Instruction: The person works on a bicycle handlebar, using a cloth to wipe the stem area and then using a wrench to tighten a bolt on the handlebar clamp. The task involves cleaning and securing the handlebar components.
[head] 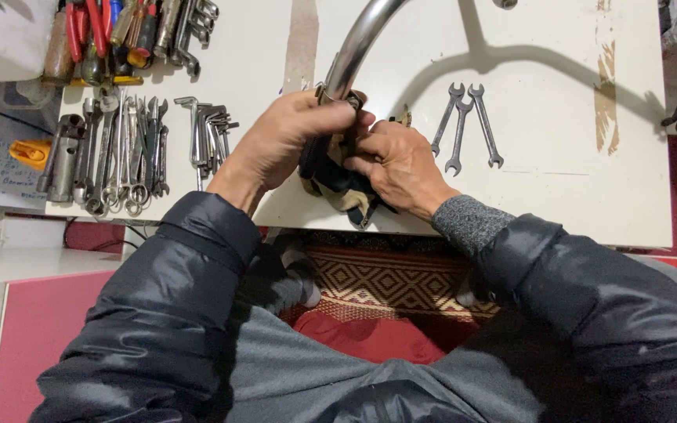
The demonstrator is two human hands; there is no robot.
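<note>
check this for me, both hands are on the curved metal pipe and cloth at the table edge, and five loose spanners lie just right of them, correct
Not quite. The head view shows three spanners right of the hands, not five. The rest holds: the left hand and right hand are on the curved metal pipe and cloth at the table edge.

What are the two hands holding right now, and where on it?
The left hand grips the lower end of the curved metal tube. The right hand holds a dark cloth bunched just beneath that end.
</note>
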